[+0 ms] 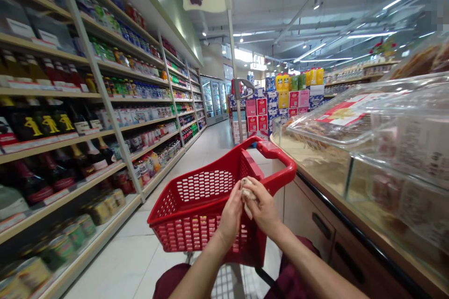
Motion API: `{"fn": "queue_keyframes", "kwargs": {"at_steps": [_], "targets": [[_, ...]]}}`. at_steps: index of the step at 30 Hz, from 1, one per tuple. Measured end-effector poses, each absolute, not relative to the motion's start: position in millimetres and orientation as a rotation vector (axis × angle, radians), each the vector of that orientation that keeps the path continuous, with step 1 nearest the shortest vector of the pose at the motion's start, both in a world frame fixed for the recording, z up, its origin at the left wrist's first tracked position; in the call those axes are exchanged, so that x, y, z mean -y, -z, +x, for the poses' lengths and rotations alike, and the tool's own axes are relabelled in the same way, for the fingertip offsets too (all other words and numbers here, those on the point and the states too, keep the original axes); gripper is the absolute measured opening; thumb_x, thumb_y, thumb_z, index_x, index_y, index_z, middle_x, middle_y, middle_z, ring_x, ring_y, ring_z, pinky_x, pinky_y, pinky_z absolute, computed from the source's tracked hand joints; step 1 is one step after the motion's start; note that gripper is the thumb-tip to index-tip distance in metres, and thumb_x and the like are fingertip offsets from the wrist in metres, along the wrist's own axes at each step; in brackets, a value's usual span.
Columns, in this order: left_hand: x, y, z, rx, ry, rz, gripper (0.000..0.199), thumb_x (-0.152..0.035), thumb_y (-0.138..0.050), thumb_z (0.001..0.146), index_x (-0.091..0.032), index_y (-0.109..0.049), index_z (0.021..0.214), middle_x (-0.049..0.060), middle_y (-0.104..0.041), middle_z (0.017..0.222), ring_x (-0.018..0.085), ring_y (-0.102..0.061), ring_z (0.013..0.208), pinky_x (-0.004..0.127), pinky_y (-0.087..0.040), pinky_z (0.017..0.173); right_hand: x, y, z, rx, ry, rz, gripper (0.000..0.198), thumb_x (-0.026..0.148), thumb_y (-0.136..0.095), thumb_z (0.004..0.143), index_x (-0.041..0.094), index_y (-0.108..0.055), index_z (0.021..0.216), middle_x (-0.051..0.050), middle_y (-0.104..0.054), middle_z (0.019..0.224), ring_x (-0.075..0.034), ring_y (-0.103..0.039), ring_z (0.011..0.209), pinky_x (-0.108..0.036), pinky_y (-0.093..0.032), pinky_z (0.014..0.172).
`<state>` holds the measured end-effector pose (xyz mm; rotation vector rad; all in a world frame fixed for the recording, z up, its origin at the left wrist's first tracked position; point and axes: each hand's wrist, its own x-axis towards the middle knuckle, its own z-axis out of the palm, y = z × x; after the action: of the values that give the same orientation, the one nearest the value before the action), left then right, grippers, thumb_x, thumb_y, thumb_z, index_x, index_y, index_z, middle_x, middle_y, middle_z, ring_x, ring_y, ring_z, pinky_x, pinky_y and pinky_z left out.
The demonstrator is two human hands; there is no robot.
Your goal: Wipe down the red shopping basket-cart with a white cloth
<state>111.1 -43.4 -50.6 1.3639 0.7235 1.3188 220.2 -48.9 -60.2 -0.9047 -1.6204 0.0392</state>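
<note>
Cloth (247, 193) lies bunched between left fingers (236, 196) and right fingers (259, 191).

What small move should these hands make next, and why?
Probably loosen and spread the pale cloth slightly: it looks bunched between the left hand and right hand, so much of its surface seems tucked away, and the red cart stands right in front of the person.
</note>
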Motion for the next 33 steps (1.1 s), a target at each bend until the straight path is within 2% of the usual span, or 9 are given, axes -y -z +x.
{"fn": "queue_keyframes", "kwargs": {"at_steps": [2, 4, 8, 13, 17, 20, 25, 29, 33], "targets": [[34.1, 61.9, 82.0, -1.038, -1.321, 1.726, 0.048, -0.037, -0.044, 0.079, -0.021, -0.040, 0.124, 0.007, -0.040, 0.132, 0.020, -0.033, 0.123, 0.038, -0.022, 0.104, 44.4, 44.6, 241.2, 1.628, 0.072, -0.869, 0.022, 0.018, -0.045, 0.080, 0.023, -0.058, 0.099, -0.007, -0.054, 0.115, -0.019, -0.049, 0.109, -0.036, -0.040, 0.093], [23.7, 77.7, 53.3, -1.501, -1.210, 2.078, 0.044, -0.027, -0.045, 0.077, -0.020, -0.044, 0.120, 0.008, -0.043, 0.130, 0.022, -0.029, 0.125, 0.046, -0.013, 0.105, 38.6, 28.4, 270.2, 1.588, 0.288, -0.915, 0.024, 0.017, -0.046, 0.079, 0.022, -0.058, 0.099, -0.008, -0.052, 0.117, -0.021, -0.045, 0.111, -0.040, -0.036, 0.096], [14.3, 104.6, 27.8, -1.896, -0.877, 2.373, 0.041, -0.019, -0.040, 0.078, -0.018, -0.043, 0.119, 0.008, -0.053, 0.118, 0.020, -0.042, 0.113, 0.048, -0.016, 0.103, 20.8, 19.5, 310.0, 1.633, 0.606, -1.183, 0.025, 0.018, -0.046, 0.077, 0.020, -0.059, 0.099, -0.010, -0.054, 0.114, -0.025, -0.045, 0.109, -0.047, -0.031, 0.096], [17.2, 109.1, 38.2, -1.972, -0.794, 2.437, 0.045, -0.020, -0.040, 0.078, -0.017, -0.037, 0.123, 0.008, -0.051, 0.120, 0.020, -0.040, 0.113, 0.049, -0.015, 0.102, 10.2, 44.8, 273.5, 1.825, 0.705, -1.249, 0.028, 0.026, -0.050, 0.077, 0.018, -0.058, 0.103, -0.012, -0.055, 0.112, -0.026, -0.047, 0.105, -0.047, -0.032, 0.095], [18.3, 106.5, 36.3, -2.024, -0.733, 2.492, 0.050, -0.018, -0.040, 0.076, -0.017, -0.034, 0.126, 0.008, -0.048, 0.124, 0.020, -0.037, 0.117, 0.046, -0.016, 0.103, 13.7, 62.1, 229.5, 1.982, 0.709, -1.062, 0.023, 0.022, -0.048, 0.080, 0.022, -0.060, 0.099, -0.007, -0.057, 0.112, -0.023, -0.047, 0.107, -0.043, -0.036, 0.094], [19.3, 105.1, 31.8, -2.007, -0.704, 2.537, 0.050, -0.018, -0.039, 0.077, -0.018, -0.033, 0.127, 0.007, -0.049, 0.123, 0.020, -0.039, 0.115, 0.043, -0.019, 0.102, 15.0, 63.2, 243.4, 1.991, 0.736, -0.975, 0.024, 0.016, -0.043, 0.083, 0.023, -0.062, 0.096, -0.006, -0.058, 0.112, -0.022, -0.047, 0.108, -0.042, -0.038, 0.093], [21.3, 103.6, 37.4, -2.017, -0.727, 2.530, 0.044, -0.024, -0.036, 0.081, -0.018, -0.036, 0.125, 0.007, -0.052, 0.120, 0.021, -0.043, 0.110, 0.043, -0.022, 0.100, 20.0, 52.6, 304.0, 1.776, 0.698, -1.108, 0.028, 0.014, -0.039, 0.083, 0.017, -0.061, 0.100, -0.012, -0.052, 0.117, -0.024, -0.044, 0.112, -0.046, -0.039, 0.093], [21.7, 101.5, 46.9, -2.079, -0.701, 2.527, 0.044, -0.030, -0.038, 0.081, -0.017, -0.038, 0.124, 0.009, -0.054, 0.115, 0.023, -0.045, 0.106, 0.044, -0.026, 0.096, 21.6, 62.1, 273.3, 1.791, 0.666, -1.045, 0.031, 0.011, -0.037, 0.081, 0.018, -0.062, 0.099, -0.011, -0.053, 0.116, -0.024, -0.044, 0.111, -0.044, -0.040, 0.092], [22.5, 98.4, 52.3, -2.018, -0.643, 2.611, 0.046, -0.030, -0.039, 0.081, -0.019, -0.036, 0.126, 0.009, -0.054, 0.116, 0.023, -0.048, 0.101, 0.041, -0.031, 0.090, 16.8, 67.5, 246.7, 1.937, 0.626, -1.026, 0.031, 0.011, -0.039, 0.081, 0.018, -0.059, 0.103, -0.010, -0.057, 0.108, -0.023, -0.048, 0.102, -0.040, -0.041, 0.089]]}}
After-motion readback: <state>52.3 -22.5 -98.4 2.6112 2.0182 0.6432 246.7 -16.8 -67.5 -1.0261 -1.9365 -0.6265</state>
